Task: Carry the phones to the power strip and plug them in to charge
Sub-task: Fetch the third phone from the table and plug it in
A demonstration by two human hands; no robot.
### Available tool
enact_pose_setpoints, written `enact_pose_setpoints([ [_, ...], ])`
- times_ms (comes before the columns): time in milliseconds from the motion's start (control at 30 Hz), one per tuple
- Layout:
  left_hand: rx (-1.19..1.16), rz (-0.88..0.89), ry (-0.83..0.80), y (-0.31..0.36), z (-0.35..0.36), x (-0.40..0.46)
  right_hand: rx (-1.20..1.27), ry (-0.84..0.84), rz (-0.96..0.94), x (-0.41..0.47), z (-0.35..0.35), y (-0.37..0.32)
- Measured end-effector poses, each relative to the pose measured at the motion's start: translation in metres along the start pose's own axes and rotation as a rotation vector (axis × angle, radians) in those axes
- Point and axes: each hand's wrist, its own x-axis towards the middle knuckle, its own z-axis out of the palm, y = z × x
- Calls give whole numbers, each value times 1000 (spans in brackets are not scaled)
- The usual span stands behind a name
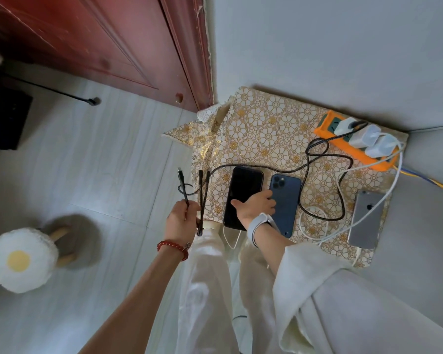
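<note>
On a small table with a gold floral cloth lie a black phone, screen up, a blue phone beside it, and a silver phone at the right with a white cable in it. My right hand rests on the black phone's right edge, thumb on the screen, fingers reaching the blue phone. My left hand pinches one plug end of a black braided multi-head cable off the table's left edge. The orange power strip at the back right carries three white chargers.
A red-brown door stands behind the table on the left, a white wall behind it. A fried-egg-shaped stool sits on the pale floor at left. A dark box is at the far left. A white sofa edge lies at right.
</note>
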Motion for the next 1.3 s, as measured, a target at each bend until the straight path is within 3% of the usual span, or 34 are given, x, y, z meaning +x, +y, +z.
enact_pose_setpoints([
  [100, -51, 41, 59, 2, -1, 3, 96, -60, 20, 3, -5, 1],
  [233, -36, 60, 65, 4, -2, 4, 270, -181, -277, -4, -14, 10],
  [300, -40, 90, 53, 8, -2, 3, 429, -221, -329, -10, -22, 13],
  [400, -93, 96, -42, 16, -3, -3, 720, -318, -177, -15, -40, 15],
  [500, -214, 27, -253, 28, -2, -9, 1094, -460, -4, -15, -65, 12],
  [633, -325, -20, -545, 48, 1, -23, 1329, -542, 129, -14, -91, -4],
  [767, -349, -15, -612, 66, 3, -32, 1316, -521, 238, -17, -100, -22],
  [867, -363, 16, -546, 77, 2, -33, 1245, -506, 233, -19, -99, -24],
  [967, -329, 31, -510, 85, 1, -35, 1341, -532, 248, -21, -102, -23],
  [1300, -357, 19, -566, 93, 0, -41, 1468, -787, -48, -18, -122, -22],
])
